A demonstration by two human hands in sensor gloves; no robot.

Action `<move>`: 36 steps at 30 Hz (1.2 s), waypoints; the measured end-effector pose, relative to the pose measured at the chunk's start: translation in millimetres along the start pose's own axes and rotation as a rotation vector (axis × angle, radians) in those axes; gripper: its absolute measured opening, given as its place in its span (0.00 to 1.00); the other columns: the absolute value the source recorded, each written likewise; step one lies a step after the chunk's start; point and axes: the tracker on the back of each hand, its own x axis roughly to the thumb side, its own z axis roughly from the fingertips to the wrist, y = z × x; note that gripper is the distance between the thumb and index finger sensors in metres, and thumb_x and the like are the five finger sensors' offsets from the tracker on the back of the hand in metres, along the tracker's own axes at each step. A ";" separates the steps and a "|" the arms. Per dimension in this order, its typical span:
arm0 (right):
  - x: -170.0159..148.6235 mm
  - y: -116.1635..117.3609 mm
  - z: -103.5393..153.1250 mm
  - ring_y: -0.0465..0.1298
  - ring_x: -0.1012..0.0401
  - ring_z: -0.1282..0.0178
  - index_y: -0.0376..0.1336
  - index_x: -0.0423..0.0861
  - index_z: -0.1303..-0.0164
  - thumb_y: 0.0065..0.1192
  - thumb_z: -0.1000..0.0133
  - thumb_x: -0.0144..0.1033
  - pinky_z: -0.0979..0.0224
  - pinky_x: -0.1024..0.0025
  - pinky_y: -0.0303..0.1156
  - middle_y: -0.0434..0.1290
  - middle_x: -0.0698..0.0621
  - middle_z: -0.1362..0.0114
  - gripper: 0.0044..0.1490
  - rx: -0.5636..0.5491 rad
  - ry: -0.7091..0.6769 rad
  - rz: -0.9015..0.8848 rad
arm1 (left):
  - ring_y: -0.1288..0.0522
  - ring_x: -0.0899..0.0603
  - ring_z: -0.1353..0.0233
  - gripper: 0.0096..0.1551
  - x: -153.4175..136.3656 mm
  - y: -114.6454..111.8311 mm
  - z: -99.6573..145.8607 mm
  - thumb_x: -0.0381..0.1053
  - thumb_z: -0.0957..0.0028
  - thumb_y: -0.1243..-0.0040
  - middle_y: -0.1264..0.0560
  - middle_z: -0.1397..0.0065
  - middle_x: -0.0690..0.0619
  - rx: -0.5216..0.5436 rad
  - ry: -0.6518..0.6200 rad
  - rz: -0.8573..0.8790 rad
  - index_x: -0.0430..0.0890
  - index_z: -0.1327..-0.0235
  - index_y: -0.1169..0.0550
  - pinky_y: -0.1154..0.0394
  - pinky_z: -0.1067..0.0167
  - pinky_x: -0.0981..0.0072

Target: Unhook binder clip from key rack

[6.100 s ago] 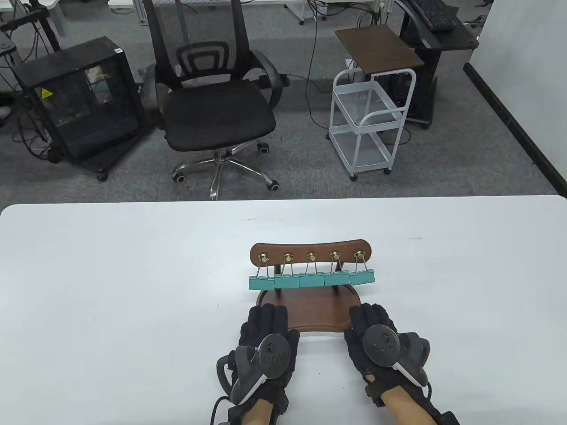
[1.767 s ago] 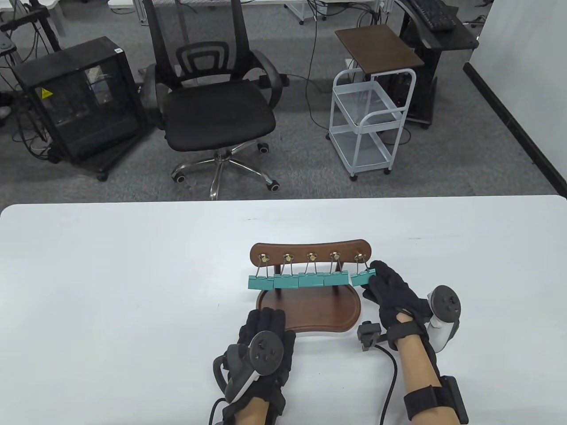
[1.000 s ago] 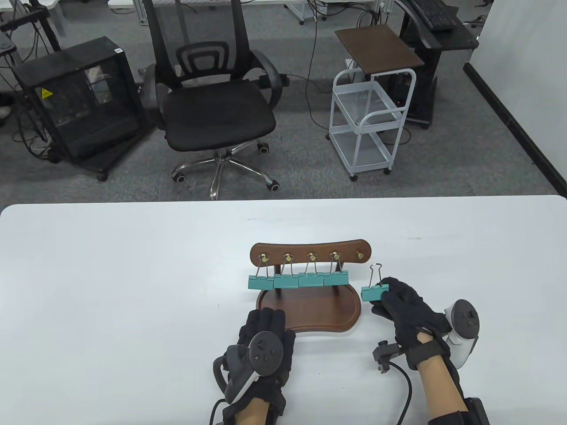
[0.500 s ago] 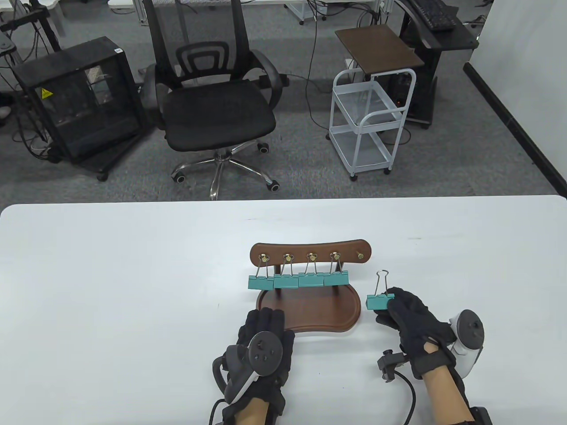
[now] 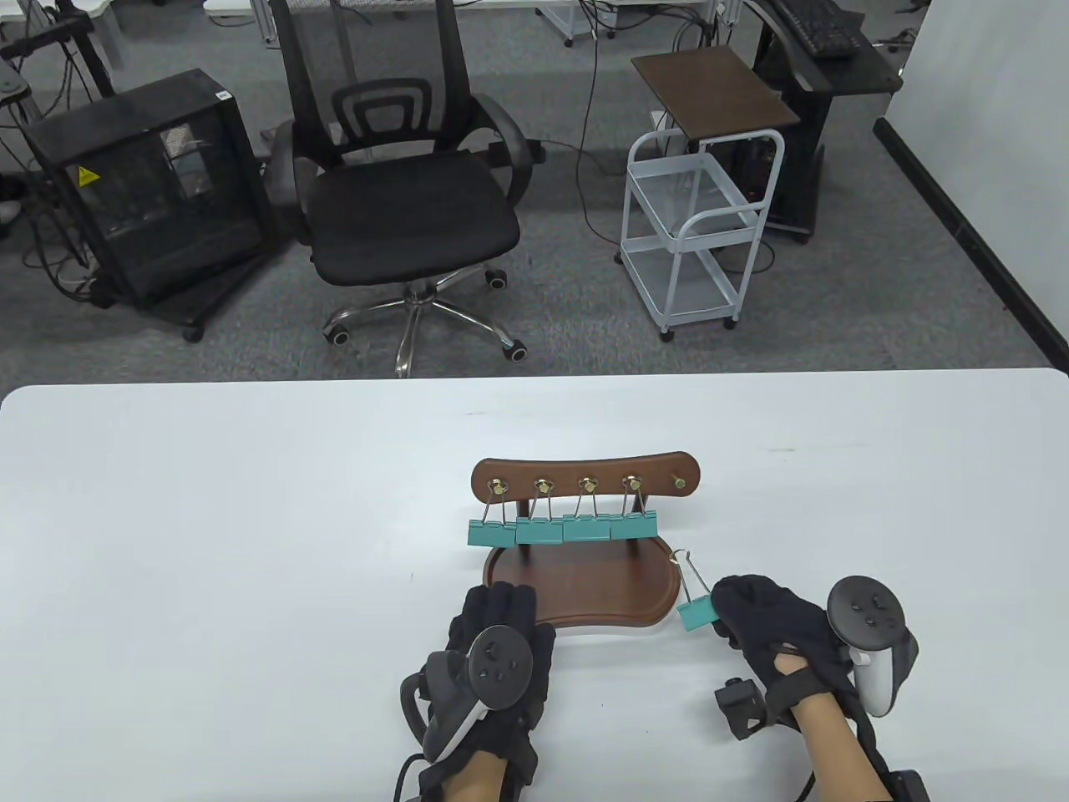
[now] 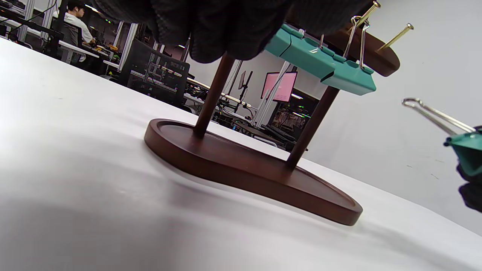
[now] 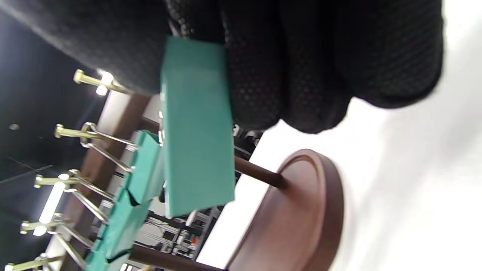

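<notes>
— One teal metal binder clip [image 5: 695,612] is off the brown wooden key rack [image 5: 585,535], pinched by the right hand [image 5: 772,622] at the base's four o'clock.

— Lower it gently — left hand [image 5: 499,639] lies flat, holding nothing, at six o'clock.

Open table [image 5: 209,518] left; key rack [image 5: 585,484] blocks centre.
</notes>
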 end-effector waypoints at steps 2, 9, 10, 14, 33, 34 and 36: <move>-1.7 0.3 0.3 0.84 0.46 0.58 0.71 0.47 0.54 0.70 0.56 0.52 0.57 0.54 0.82 0.85 0.41 0.57 0.27 0.000 0.034 0.041 | 0.42 0.37 0.16 0.36 0.1 0.0 -0.1 0.64 0.42 0.54 0.35 0.15 0.49 -0.001 0.000 0.001 0.53 0.21 0.31 0.41 0.26 0.42; -10.9 3.4 -0.7 0.85 0.47 0.61 0.72 0.46 0.56 0.70 0.56 0.52 0.60 0.55 0.83 0.85 0.42 0.59 0.27 0.053 0.143 0.182 | 0.42 0.37 0.16 0.36 0.1 -0.1 -0.1 0.64 0.42 0.54 0.35 0.15 0.49 -0.004 0.000 0.001 0.53 0.21 0.31 0.41 0.26 0.42; -12.1 4.3 -0.9 0.85 0.47 0.61 0.72 0.46 0.56 0.70 0.56 0.52 0.60 0.55 0.83 0.85 0.41 0.59 0.27 0.060 0.160 0.208 | 0.42 0.37 0.15 0.36 0.1 -0.1 -0.2 0.64 0.42 0.54 0.35 0.15 0.49 -0.003 0.000 0.001 0.53 0.21 0.31 0.41 0.26 0.42; -14.1 8.3 -1.1 0.85 0.47 0.62 0.72 0.45 0.56 0.71 0.56 0.52 0.61 0.56 0.83 0.86 0.41 0.60 0.27 0.073 0.209 0.314 | 0.42 0.37 0.16 0.36 0.0 -0.1 -0.3 0.64 0.42 0.54 0.35 0.15 0.49 -0.004 0.001 0.002 0.53 0.22 0.31 0.41 0.26 0.42; -9.0 23.6 -3.6 0.86 0.48 0.66 0.73 0.44 0.58 0.73 0.59 0.52 0.65 0.57 0.84 0.87 0.41 0.63 0.28 0.045 0.233 0.547 | 0.42 0.37 0.15 0.36 -0.3 0.3 -0.4 0.64 0.42 0.54 0.35 0.15 0.49 -0.002 0.006 0.010 0.53 0.21 0.31 0.41 0.26 0.42; -8.1 24.2 -3.4 0.86 0.48 0.66 0.73 0.44 0.58 0.73 0.59 0.52 0.65 0.57 0.84 0.87 0.41 0.63 0.28 0.039 0.228 0.563 | 0.42 0.37 0.15 0.36 -0.4 0.5 -0.3 0.64 0.42 0.54 0.35 0.15 0.49 -0.003 0.006 0.010 0.53 0.21 0.31 0.41 0.26 0.42; -4.8 25.5 -3.1 0.86 0.48 0.66 0.73 0.44 0.58 0.73 0.59 0.52 0.65 0.57 0.84 0.87 0.41 0.63 0.28 0.023 0.206 0.629 | 0.42 0.37 0.15 0.36 -0.6 0.9 -0.4 0.64 0.42 0.54 0.35 0.15 0.49 -0.003 0.006 0.008 0.53 0.21 0.31 0.41 0.26 0.42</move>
